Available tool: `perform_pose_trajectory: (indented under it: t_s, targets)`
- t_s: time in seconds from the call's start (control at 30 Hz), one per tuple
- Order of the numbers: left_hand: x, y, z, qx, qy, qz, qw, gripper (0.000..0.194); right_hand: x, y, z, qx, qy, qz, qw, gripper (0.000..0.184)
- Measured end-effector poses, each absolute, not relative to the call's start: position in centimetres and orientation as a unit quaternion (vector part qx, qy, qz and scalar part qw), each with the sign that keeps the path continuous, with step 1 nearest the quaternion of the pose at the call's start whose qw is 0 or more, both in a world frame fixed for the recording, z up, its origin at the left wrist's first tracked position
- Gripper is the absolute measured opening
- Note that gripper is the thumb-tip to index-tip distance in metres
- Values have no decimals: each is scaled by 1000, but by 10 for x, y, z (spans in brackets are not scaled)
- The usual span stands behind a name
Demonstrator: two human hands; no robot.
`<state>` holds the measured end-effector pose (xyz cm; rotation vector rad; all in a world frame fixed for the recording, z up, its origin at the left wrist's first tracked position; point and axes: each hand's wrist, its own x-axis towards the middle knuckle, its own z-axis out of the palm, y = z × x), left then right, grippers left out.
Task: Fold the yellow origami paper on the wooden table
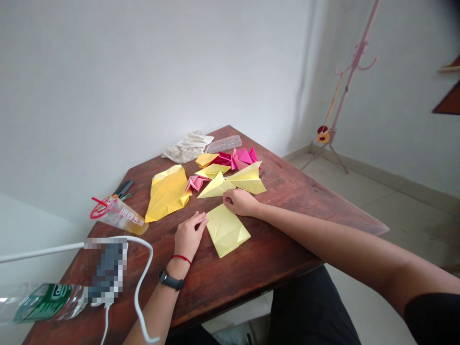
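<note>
A pale yellow folded sheet (226, 230) lies on the dark wooden table (287, 191) in front of me. My left hand (189, 234) rests flat beside the sheet's left edge, fingers stretched out and touching it. My right hand (239, 201) presses down on the sheet's far corner with its fingers curled. Just beyond my right hand lie yellow folded paper shapes (237, 179) and pink folded pieces (239, 158). A larger creased yellow sheet (168, 192) lies to the left.
A plastic cup (120, 215) lies tipped at the left, with scissors (124, 188) behind it. A cloth (187, 146) and a clear box (224, 143) sit at the far edge. A water bottle (39, 302) and white cable (142, 282) lie near left. A coat stand (345, 91) stands in the corner.
</note>
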<state>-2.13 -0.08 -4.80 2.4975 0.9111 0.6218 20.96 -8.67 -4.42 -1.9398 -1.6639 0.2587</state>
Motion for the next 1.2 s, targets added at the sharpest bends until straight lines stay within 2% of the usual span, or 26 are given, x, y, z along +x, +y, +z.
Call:
perform_pose_trajectory:
  t_s: [0.1,0.27,0.57,0.63,0.83,1.0,1.2]
  targets:
    - [-25,-1,-43,904,320,181,216,29,210,-87,-44,-725,-621,96,282,12]
    - [-31,-4,-24,921,333,57,193,62,209,-87,-45,-727,-619,95,281,12]
    - [-35,-24,-6,942,287,-73,156,97,209,-86,-44,-733,-611,100,282,12]
    - [-34,-27,-4,941,290,-94,150,101,209,-86,-44,-734,-610,101,282,12]
    - [-22,-36,13,933,287,-181,122,89,210,-87,-44,-735,-607,105,282,11]
    - [-5,-40,24,926,283,-238,83,117,210,-86,-46,-734,-604,108,291,11]
    - [4,-39,26,918,297,-256,59,140,209,-85,-46,-730,-594,115,317,11]
